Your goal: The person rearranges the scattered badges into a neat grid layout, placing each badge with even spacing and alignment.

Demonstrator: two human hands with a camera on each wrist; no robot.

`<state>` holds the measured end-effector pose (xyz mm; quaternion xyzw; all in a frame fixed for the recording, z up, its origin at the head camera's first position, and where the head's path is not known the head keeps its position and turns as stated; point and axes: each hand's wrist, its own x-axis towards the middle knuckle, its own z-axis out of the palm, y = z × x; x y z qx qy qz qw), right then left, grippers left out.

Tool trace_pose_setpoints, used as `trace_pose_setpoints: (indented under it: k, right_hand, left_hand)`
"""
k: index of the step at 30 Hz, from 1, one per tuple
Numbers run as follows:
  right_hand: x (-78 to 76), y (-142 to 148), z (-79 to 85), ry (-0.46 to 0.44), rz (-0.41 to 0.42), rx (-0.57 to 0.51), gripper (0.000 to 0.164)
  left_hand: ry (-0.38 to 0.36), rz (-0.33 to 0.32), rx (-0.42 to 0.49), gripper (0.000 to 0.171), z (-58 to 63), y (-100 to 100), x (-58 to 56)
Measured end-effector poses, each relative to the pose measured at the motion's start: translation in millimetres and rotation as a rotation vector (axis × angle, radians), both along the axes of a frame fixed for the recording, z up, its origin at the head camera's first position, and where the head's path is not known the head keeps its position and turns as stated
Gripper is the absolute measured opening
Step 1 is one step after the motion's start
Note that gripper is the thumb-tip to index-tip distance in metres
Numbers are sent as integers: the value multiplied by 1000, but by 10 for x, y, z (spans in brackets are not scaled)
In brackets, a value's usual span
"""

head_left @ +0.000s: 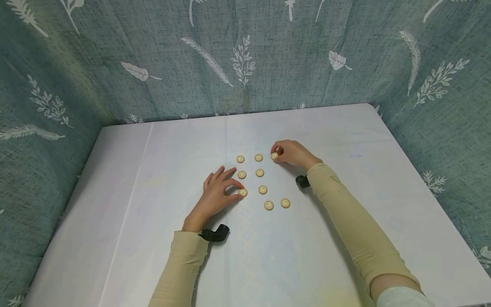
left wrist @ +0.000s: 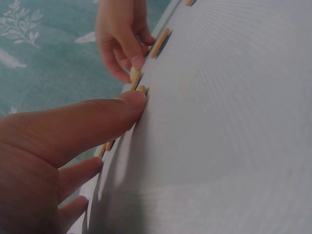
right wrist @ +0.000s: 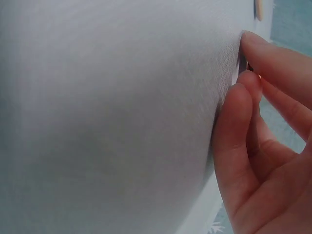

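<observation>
Central on the worktop [head_left: 130,221], left hand [head_left: 215,194] pinches one button [head_left: 243,193], spare fingers spread; nearer the far edge, right hand [head_left: 295,154] pinches another button [head_left: 274,156]. Likely aligning them; next needs gentle release.

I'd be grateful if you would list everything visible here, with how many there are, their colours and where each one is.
Table: one, whitish covering, filling the lower head view
Leaf-print fabric: count unclear, grey-green with white leaves, behind and beside the table
Buttons: nine, pale yellow, near the table's middle; seven lie loose, two are pinched
Wrist-worn devices: two, black, one at each wrist
Tan sleeves: two, tan, one on each forearm
Pale sleeve: one, whitish, at the bottom edge, beyond the right tan sleeve
Left hand: one, bare, left of the buttons, pinching one
Right hand: one, bare, at the far right button, pinching it
</observation>
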<state>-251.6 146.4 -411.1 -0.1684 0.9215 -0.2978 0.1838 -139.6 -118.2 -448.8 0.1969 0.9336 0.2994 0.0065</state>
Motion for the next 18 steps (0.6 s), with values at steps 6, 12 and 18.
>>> trace_pose_setpoints:
  k: [6, 12, 18]
  right_hand:
    - [-18, -5, -11, 3, 4, 11, 20]
    - [-24, -7, -27, -6, -7, 17, 21]
    - [-6, -7, -15, -13, -12, 2, 21]
  left_hand:
    - [-1, 2, 4, 16, 5, -3, 1]
    - [-3, 0, 4, 16, -3, -3, 0]
    - [-1, 4, 1, 16, 11, 4, -1]
